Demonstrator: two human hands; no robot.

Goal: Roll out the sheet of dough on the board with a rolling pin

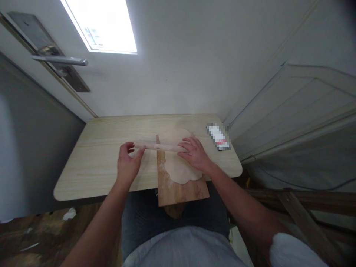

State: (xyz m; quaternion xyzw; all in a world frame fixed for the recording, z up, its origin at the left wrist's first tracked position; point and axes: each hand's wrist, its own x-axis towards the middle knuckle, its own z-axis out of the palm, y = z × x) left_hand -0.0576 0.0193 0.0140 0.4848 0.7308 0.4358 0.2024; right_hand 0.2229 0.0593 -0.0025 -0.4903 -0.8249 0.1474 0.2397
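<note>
A pale wooden rolling pin (160, 147) lies crosswise over a wide, thin sheet of dough (182, 168). Its left end, which sticks out past the dough, is held between the thumb and fingers of my left hand (128, 163). My right hand (194, 152) grips the other end above the dough, with the fingers curled over the pin. Beneath the dough is a brown wooden cutting board (182, 194), with flour marks along its left side. The board's near edge juts past the table toward my lap.
The light wood-grain table (91, 159) stands against a white door with a metal handle (61, 60) and a bright window pane (108, 26). A phone (218, 137), partly blurred, lies at the table's right. Wooden bars (300, 218) stand at the lower right.
</note>
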